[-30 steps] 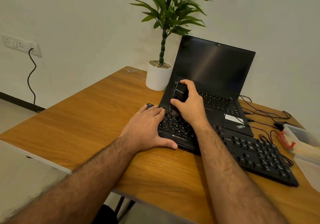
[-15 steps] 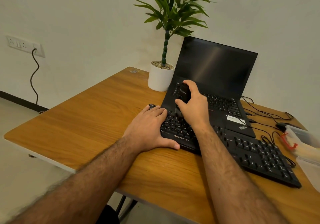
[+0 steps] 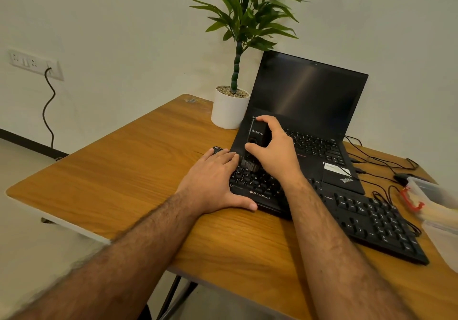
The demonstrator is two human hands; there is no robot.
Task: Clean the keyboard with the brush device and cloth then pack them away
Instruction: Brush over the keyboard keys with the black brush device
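Your right hand (image 3: 275, 153) grips the black brush device (image 3: 256, 138) upright, fingers curled round its body, bristles just below the grip touching the keyboard (image 3: 366, 215) keys, while your left hand (image 3: 213, 181) lies flat beside it, fingers straight, on the keyboard's left end.

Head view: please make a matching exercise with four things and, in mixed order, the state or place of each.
1. brush device
2. left hand
3. laptop
4. plant pot

A. flat on the keyboard's left end
B. white, left of the laptop
C. gripped by the right hand
D. open, screen dark

Pairs: 1-C, 2-A, 3-D, 4-B
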